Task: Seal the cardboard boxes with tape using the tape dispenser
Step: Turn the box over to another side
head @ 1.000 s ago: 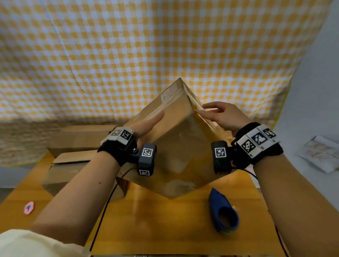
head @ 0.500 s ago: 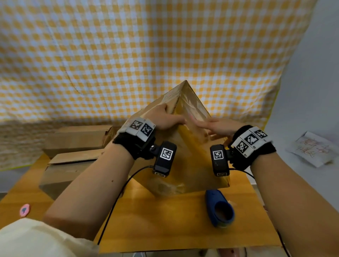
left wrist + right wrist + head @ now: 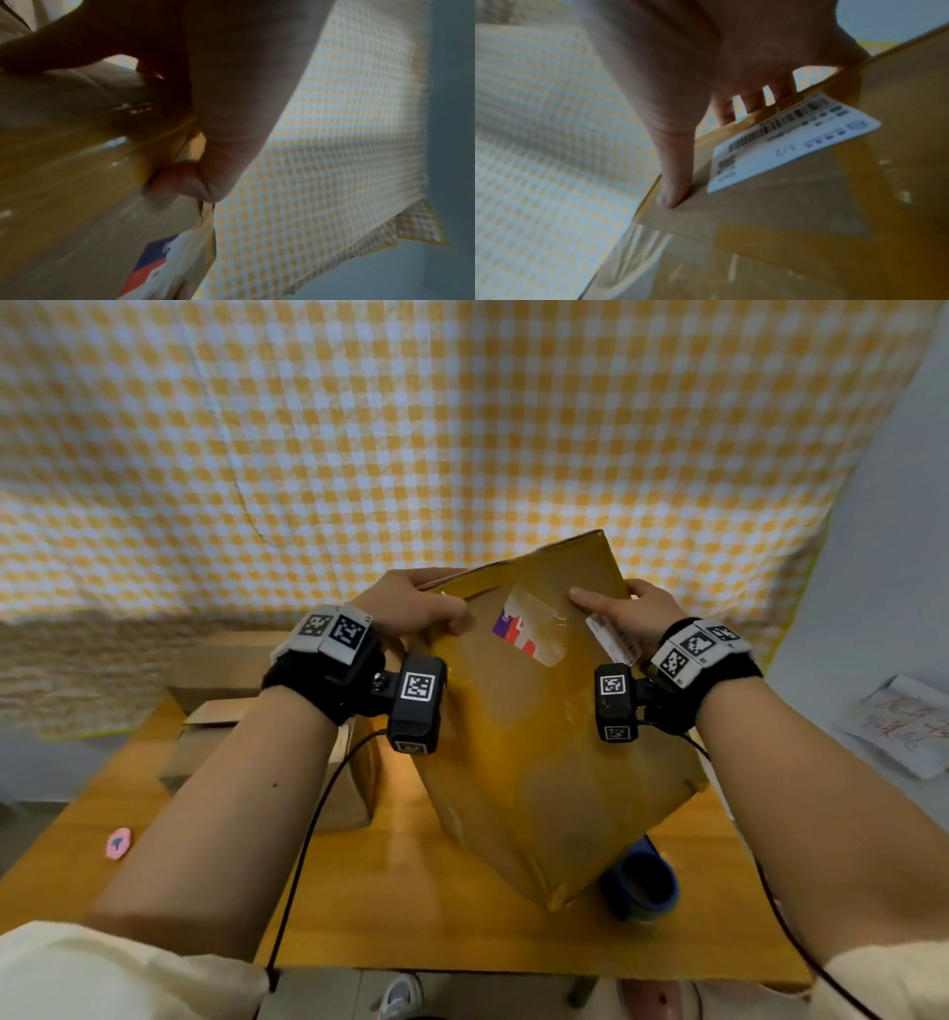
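A large brown cardboard box, glossy with old tape, is held tilted above the wooden table, one corner low near the front edge. My left hand grips its upper left edge, thumb on the near face and fingers behind. My right hand grips the upper right edge, thumb lying flat beside a white barcode label, fingers curled over the far side. The blue tape dispenser lies on the table, partly hidden under the box's lower right side.
Two more cardboard boxes sit at the table's back left, one behind the other. A small pink object lies near the left edge. A checked yellow cloth hangs behind. Papers lie on a grey surface at right.
The box has been turned so a broad face with labels now looks at me. Both hands shifted from flat on its sides to gripping its top edge.
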